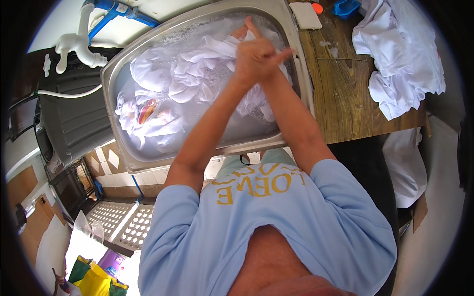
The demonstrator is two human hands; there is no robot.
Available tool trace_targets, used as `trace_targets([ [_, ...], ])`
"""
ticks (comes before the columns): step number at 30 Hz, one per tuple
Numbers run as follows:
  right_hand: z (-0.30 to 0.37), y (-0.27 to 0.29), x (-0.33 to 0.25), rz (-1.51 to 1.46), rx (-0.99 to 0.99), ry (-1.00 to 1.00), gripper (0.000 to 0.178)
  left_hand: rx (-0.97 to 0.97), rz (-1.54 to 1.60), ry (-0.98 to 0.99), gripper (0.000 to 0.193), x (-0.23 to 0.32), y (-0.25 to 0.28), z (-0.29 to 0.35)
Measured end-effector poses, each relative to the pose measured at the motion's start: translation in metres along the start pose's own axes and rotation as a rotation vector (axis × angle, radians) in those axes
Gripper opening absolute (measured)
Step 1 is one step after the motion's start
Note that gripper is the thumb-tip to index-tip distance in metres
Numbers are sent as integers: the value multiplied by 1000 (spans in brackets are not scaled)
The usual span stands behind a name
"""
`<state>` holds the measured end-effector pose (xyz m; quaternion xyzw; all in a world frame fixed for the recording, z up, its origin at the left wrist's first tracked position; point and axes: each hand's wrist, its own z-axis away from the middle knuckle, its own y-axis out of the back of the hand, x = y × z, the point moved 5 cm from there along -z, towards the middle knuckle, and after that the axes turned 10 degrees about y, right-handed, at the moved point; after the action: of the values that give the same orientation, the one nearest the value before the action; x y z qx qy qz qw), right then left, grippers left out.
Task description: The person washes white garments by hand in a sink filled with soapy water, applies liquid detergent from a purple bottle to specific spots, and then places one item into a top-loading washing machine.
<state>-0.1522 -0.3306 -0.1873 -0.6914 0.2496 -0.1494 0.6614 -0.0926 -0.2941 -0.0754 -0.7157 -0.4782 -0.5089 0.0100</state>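
A person in a light blue shirt leans over a metal sink (114, 106) full of soapy water, seen from above. Both forearms reach forward and the two hands meet over the right side of the basin. The left hand (256, 56) lies uppermost, thumb and little finger splayed out, the other fingers curled. The right hand (240, 33) is mostly hidden beneath it; only a little shows, pressed into a bunch of wet white cloth (217, 47), so how tightly it grips cannot be told. The hands appear to be pressing or rubbing that cloth between them.

More white laundry (158, 74) floats across the sink; one piece (147, 111) at the lower left carries a red and yellow print. To the right, a wooden surface (345, 98) holds a heap of white garments (402, 59), a pale soap bar (305, 15) and a blue dish (345, 7). A white tap (81, 42) stands at the sink's far left corner.

Likely risks: the water sits high, so hard scrubbing may slop suds onto the surface and wet the nearby heap; the printed piece might bleed colour into the whites.
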Motion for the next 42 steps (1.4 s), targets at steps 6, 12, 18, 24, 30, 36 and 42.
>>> trace_targets([
  [6, 8, -45, 27, 293, 474, -82, 36, 151, -56, 249, 27, -107, 37, -39],
  [12, 13, -11, 18, 287, 140, 17, 38, 199, -27, 106, 26, -95, 31, -30],
  [18, -48, -70, -13, 802, 230, -112, 37, 226, 235, 812, 53, -131, 152, -18],
  [24, 15, -119, -59, 1981, -694, 33, 35, 190, 265, 991, 44, -132, 182, 72],
  [30, 173, -128, -75, 2403, -757, -198, 42, 204, 438, 905, 30, -142, 168, 93],
  [36, 159, -95, -72, 2378, -600, -29, 25, 258, 484, 865, 25, -136, 162, 95],
  [42, 61, -109, -83, 1906, -282, -275, 24, 241, 464, 883, 22, -147, 166, 99],
])
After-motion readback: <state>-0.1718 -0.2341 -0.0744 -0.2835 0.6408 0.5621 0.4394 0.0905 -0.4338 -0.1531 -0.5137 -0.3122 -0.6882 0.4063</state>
